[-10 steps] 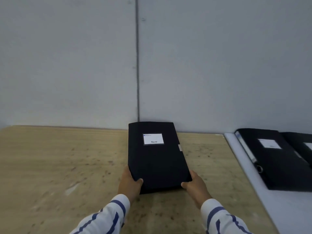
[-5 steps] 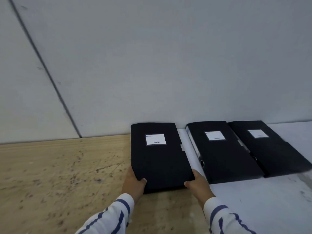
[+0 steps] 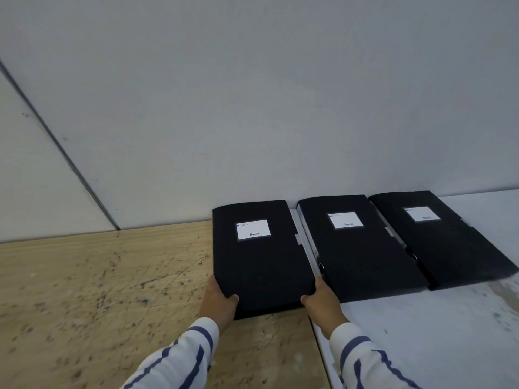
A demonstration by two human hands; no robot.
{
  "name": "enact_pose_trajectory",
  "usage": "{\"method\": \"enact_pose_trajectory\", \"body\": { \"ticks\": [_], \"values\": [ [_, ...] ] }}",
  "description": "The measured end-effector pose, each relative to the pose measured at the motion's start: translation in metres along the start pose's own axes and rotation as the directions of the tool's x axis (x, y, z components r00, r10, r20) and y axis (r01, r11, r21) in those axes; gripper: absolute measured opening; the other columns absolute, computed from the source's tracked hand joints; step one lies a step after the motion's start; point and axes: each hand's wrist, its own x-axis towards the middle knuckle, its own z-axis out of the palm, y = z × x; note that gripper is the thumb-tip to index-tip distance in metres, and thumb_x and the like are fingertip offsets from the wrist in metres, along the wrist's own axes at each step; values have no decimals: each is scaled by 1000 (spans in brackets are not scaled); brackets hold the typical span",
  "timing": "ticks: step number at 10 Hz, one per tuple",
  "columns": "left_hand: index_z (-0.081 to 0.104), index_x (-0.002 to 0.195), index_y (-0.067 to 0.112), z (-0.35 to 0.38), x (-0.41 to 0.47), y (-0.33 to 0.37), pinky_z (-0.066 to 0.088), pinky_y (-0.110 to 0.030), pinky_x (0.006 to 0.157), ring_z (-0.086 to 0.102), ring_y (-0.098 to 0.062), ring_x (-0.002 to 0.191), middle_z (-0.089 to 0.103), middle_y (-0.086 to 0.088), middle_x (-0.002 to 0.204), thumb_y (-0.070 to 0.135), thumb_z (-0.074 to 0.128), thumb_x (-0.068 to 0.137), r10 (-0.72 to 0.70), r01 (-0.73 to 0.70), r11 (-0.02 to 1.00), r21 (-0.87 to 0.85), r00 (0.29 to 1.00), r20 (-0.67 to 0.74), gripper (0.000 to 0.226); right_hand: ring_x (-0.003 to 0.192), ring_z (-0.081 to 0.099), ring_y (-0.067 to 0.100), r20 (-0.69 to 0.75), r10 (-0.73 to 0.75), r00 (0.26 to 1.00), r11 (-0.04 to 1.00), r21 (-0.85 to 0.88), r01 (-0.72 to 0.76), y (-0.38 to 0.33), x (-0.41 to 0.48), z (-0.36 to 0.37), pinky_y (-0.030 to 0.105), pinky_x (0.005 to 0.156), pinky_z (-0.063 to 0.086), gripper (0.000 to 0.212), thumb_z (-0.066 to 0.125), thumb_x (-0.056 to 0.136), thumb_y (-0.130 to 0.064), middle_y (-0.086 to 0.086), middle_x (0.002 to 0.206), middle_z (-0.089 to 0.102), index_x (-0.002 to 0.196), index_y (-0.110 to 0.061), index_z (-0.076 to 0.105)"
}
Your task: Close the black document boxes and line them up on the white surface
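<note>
A closed black document box [image 3: 261, 256] with a white label is held at its near corners. My left hand [image 3: 219, 303] grips the near left corner and my right hand [image 3: 323, 301] grips the near right corner. The box sits over the seam between the wooden table [image 3: 98, 290] and the white surface [image 3: 435, 332], mostly above the wood. Two more closed black boxes, one in the middle [image 3: 359, 248] and one at the right [image 3: 443, 240], lie side by side on the white surface against the wall.
A grey wall [image 3: 280, 108] with a dark vertical seam rises right behind the boxes. The wooden table stretches to the left. The white surface extends toward me and to the right.
The held box has travelled right, from the middle of the wooden table to beside the two boxes on the white surface. The view has swung right with it.
</note>
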Motion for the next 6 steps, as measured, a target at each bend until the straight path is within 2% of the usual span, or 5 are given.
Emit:
{"method": "enact_pose_trajectory", "body": {
  "ticks": [1, 2, 3, 5, 6],
  "values": [
    [36, 133, 14, -4, -2, 3, 46, -42, 98, 53, -30, 115, 52, -11, 131, 10, 62, 82, 4, -4, 999, 45, 1000, 12, 58, 115, 53, 32, -31, 1, 1000, 998, -59, -2, -2, -3, 5, 37, 96, 50, 54, 52, 88, -1, 17, 132, 49, 139, -8, 33],
    [38, 132, 11, -11, -6, 5, 44, -45, 102, 50, -30, 118, 47, -11, 134, 15, 62, 83, 32, -33, 992, 125, 999, 14, 55, 131, 37, 35, -92, -64, 994, 979, -200, 44, -4, -13, 13, 43, 108, 40, 58, 52, 90, -8, 16, 144, 36, 142, -7, 28],
    [36, 135, 12, -18, -13, 5, 42, -42, 105, 46, -29, 123, 43, -9, 138, 17, 60, 85, 90, -90, 975, 204, 996, 12, 56, 140, 23, 32, -123, -179, 976, 908, -403, 116, -7, -24, 21, 44, 112, 32, 64, 54, 91, -23, 10, 153, 26, 146, -13, 23],
    [20, 147, 15, -34, -38, -1, 21, -40, 115, 15, -28, 145, 16, -6, 158, 22, 56, 90, 138, -139, 940, 311, 990, 25, 68, 144, 18, 28, -57, -276, 959, 844, -492, 214, -16, -52, 32, 42, 116, 24, 62, 54, 91, -30, 7, 156, 23, 146, -18, 26],
    [20, 147, 16, -39, -57, -1, 19, -40, 116, 14, -27, 145, 17, -5, 158, 24, 55, 90, 215, -217, 912, 348, 976, 44, 67, 144, 17, 28, -33, -327, 945, 820, -508, 266, -18, -69, 36, 43, 116, 24, 60, 53, 92, -30, 7, 156, 24, 146, -18, 27]
  ]
}}
